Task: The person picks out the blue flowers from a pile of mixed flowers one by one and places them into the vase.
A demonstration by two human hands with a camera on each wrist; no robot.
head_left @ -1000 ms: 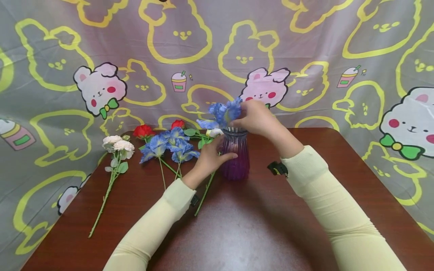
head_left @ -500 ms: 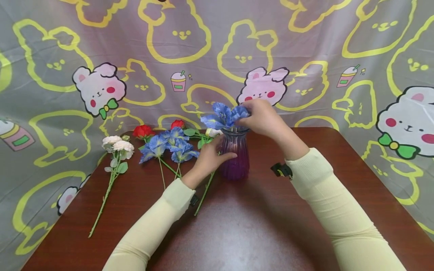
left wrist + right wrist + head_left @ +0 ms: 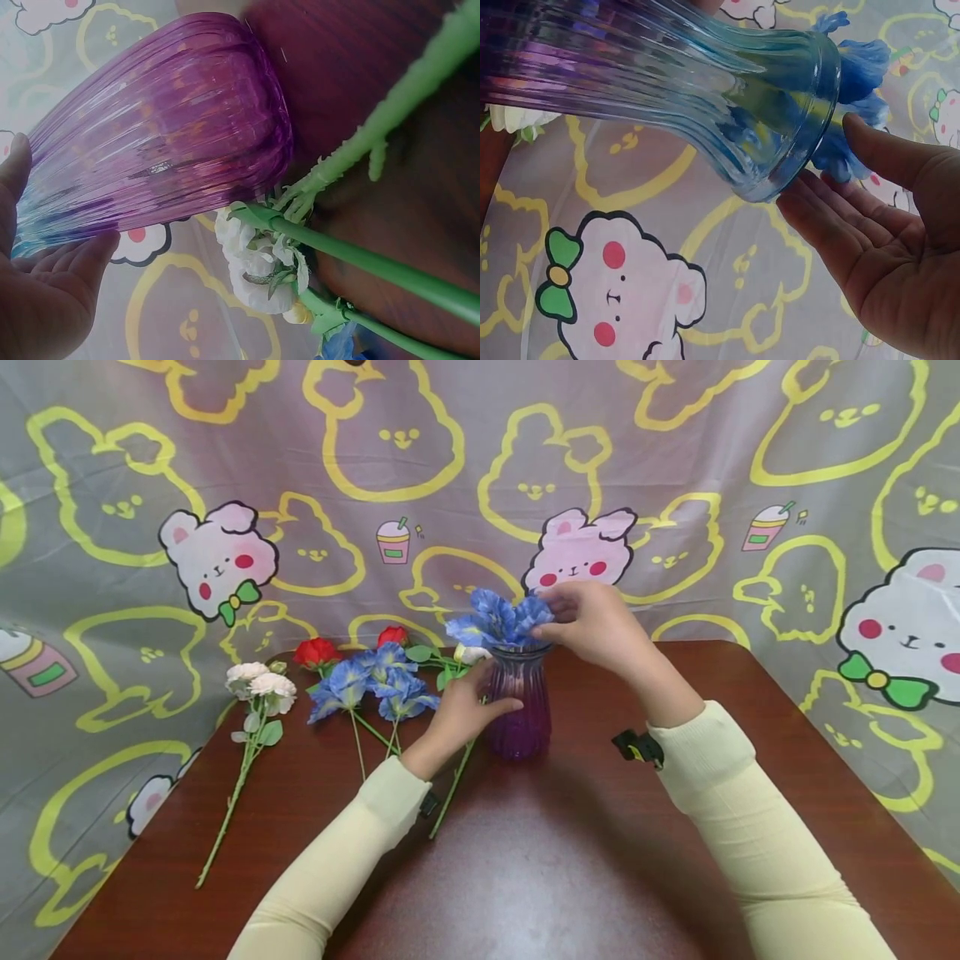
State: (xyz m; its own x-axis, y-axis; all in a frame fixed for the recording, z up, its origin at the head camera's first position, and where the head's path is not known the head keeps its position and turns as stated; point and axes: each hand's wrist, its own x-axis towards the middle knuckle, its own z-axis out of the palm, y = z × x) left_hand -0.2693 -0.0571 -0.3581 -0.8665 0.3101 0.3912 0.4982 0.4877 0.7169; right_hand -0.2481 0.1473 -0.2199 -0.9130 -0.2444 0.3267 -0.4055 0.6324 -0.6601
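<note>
A ribbed glass vase (image 3: 519, 706), purple at the base and clear blue near the rim, stands upright on the table. My left hand (image 3: 463, 714) holds its side, thumb on one face and fingers on the other, as the left wrist view also shows. Blue artificial flowers (image 3: 498, 620) sit in the vase's mouth, their petals spreading just above the rim. Beside those petals is my right hand (image 3: 596, 622), its fingers loosely parted. In the right wrist view the thumb (image 3: 877, 146) overlaps the petals and the fingertips are right at the glass rim.
Left of the vase lie blue flowers (image 3: 348, 685), red roses (image 3: 317, 652) and a white flower (image 3: 471, 653) with green stems. Farther left is a stem of pale blossoms (image 3: 262, 685). A bunny-patterned cloth (image 3: 450, 460) hangs behind the brown table (image 3: 750, 793).
The blue flowers have sunk lower into the vase. My right hand has moved slightly right and its fingers have loosened from the petals. The left hand keeps its place on the vase.
</note>
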